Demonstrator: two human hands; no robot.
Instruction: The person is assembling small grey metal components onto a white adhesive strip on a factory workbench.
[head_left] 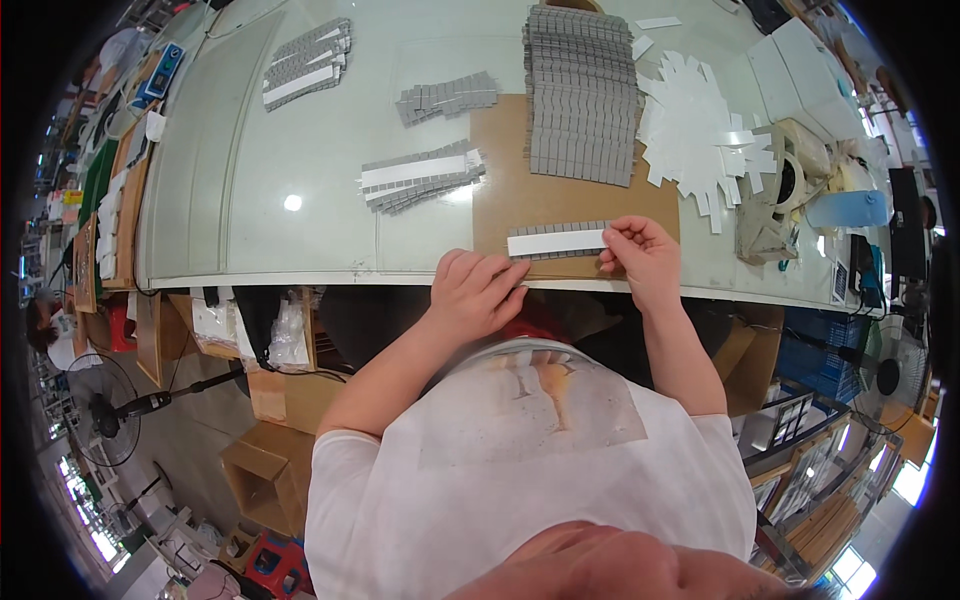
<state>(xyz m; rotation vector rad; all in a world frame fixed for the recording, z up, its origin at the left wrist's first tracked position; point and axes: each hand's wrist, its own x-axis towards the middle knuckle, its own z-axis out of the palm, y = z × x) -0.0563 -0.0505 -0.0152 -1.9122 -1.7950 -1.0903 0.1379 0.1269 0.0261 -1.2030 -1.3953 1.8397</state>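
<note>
Near the table's front edge a grey segmented strip lies on a brown board, with a white strip along it. My right hand pinches the white strip's right end between thumb and fingers. My left hand rests at the table edge beside the left end, its fingers loosely stretched and slightly apart, with nothing visible in them. Behind them, a tall stack of grey segmented strips stands on the board. To its right spreads a loose pile of white strips.
Left of the brown board lie smaller piles of grey strips and, farther back, another pile. At the right stand a tape dispenser, a blue bottle and a white box.
</note>
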